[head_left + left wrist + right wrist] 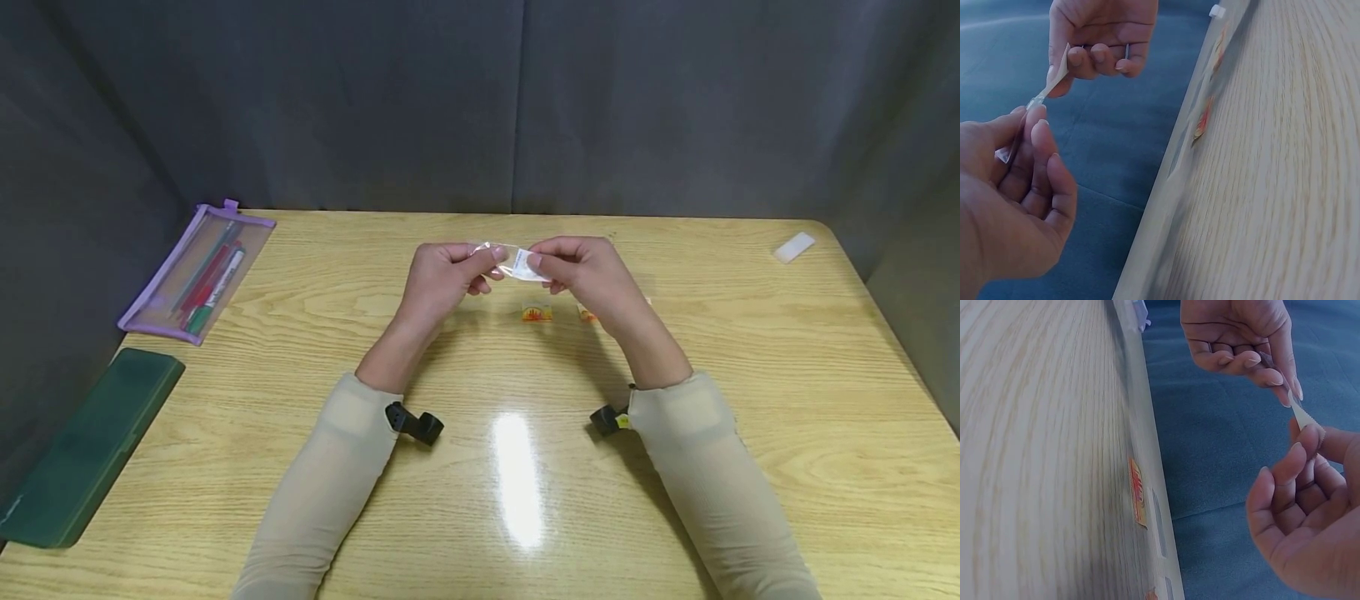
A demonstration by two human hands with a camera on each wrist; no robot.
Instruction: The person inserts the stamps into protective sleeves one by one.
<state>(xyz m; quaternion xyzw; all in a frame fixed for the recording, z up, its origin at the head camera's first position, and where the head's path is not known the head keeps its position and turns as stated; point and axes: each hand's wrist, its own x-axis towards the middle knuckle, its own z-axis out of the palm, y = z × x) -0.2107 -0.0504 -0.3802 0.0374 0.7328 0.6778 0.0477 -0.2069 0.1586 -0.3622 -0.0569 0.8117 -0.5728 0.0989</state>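
Head view puts your hands at the middle of the dial, just toward twelve, with a clear film (pixel 511 257) and a white slip (pixel 522 267) stretched between them; whether the two are joined is hard to tell. You pinch from opposite ends, probably so the span between stays taut and in plain sight, and you hold it above the table (pixel 337 283), likely to give your fingers room underneath. Two orange pieces lie below, one (pixel 537 312) toward six o'clock, the other (pixel 587 313) toward four, partly behind your right hand (pixel 592 271). The pouch (pixel 163 296) past nine, the green case (pixel 93 450) at eight and the white block (pixel 794 247) before three sit well apart, perhaps to leave you working space. Your left hand (pixel 435 279) grips the film, thumb against fingertips, with no gap beyond the film itself. Your right pinches the slip as tightly closed, thumb on top. Both wrist views show your spare fingers curled loosely; how hard you squeeze doesn't show.
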